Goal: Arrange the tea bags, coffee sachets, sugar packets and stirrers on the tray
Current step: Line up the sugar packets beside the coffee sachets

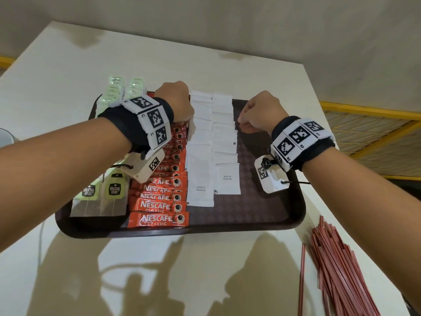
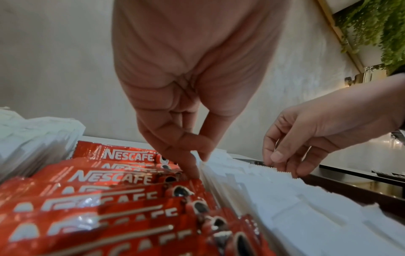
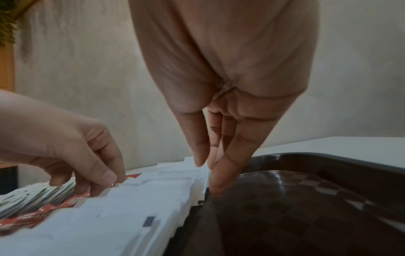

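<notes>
A dark brown tray [image 1: 250, 208] holds tea bags [image 1: 100, 197] at the left, a column of red coffee sachets [image 1: 159, 206], and two columns of white sugar packets [image 1: 214, 142]. My left hand [image 1: 186, 124] points down at the seam between sachets [image 2: 87, 199] and sugar [image 2: 285, 199]. There the left hand [image 2: 198, 166] pinches the raised left edges of the packets between thumb and forefinger. My right hand [image 3: 208, 175] presses straight fingertips onto the tray floor [image 3: 285, 207], against the right edge of the sugar [image 3: 109, 216]. Red stirrers [image 1: 337, 265] lie loose on the table.
The tray sits on a cream table [image 1: 205, 65] whose right edge runs close beside the stirrers. Bare tray floor shows right of the sugar. A yellow-framed mesh [image 1: 369, 135] stands beyond the table at right. A pale object [image 1: 5, 137] peeks in at the far left.
</notes>
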`<state>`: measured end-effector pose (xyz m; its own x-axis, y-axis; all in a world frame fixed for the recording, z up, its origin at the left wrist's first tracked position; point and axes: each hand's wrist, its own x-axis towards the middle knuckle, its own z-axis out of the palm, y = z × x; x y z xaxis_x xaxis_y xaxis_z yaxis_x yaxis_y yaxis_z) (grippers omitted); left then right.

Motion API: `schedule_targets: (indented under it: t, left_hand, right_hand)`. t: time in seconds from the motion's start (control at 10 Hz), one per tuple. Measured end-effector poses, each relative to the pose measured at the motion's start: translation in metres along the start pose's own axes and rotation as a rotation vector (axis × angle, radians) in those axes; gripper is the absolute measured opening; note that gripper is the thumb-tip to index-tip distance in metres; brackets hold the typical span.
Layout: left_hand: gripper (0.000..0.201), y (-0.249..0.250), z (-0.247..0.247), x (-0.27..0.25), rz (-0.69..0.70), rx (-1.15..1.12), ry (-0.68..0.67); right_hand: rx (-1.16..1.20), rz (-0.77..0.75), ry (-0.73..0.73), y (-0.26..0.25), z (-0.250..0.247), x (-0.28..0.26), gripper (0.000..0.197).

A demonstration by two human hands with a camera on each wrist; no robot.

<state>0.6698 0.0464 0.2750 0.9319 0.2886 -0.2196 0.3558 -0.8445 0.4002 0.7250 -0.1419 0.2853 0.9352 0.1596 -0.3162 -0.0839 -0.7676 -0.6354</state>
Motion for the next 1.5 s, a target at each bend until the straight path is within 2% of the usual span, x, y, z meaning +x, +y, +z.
schedule_targets:
  t: [0.1, 0.2, 0.3, 0.8, 1.0, 1.1, 1.2, 1.3, 1.4, 1.5]
  left_hand:
    - [0.008, 0.003, -0.001, -0.004, -0.008, 0.022, -0.010]
    - [0.025, 0.006, -0.003, -0.007, -0.030, 0.063, -0.020]
    - [0.030, 0.009, -0.005, -0.008, -0.035, 0.074, -0.032]
    - [0.022, 0.009, -0.007, 0.000, -0.053, 0.040, -0.165]
    - [0.023, 0.008, -0.009, 0.000, -0.043, 0.046, -0.184]
    - [0.023, 0.009, -0.013, -0.007, -0.025, 0.040, -0.141]
    - [0.015, 0.005, -0.015, -0.013, 0.056, 0.075, 0.004]
    - [0.019, 0.002, -0.010, -0.030, 0.238, 0.081, 0.053]
    - [0.033, 0.000, -0.005, -0.043, 0.379, 0.106, -0.008]
    - [0.036, 0.001, 0.003, -0.045, 0.440, 0.164, -0.046]
  right_hand:
    - [-0.037, -0.004, -0.015, 0.001, 0.002, 0.001, 0.011]
    - [-0.055, 0.000, -0.016, 0.003, 0.003, 0.002, 0.013]
    - [-0.078, 0.008, -0.015, 0.006, 0.004, 0.005, 0.015]
    - [-0.033, 0.037, -0.018, 0.009, 0.004, 0.003, 0.014]
    - [-0.043, 0.019, -0.018, 0.010, 0.004, 0.000, 0.014]
    - [-0.071, -0.020, -0.019, 0.013, 0.007, 0.000, 0.005]
    - [-0.031, -0.010, -0.048, 0.008, 0.008, -0.008, 0.003]
    - [-0.001, 0.006, -0.069, 0.004, 0.006, -0.016, 0.017]
    - [-0.048, -0.017, -0.090, 0.002, 0.007, -0.024, 0.013]
    - [-0.097, -0.035, -0.089, 0.003, 0.007, -0.025, 0.014]
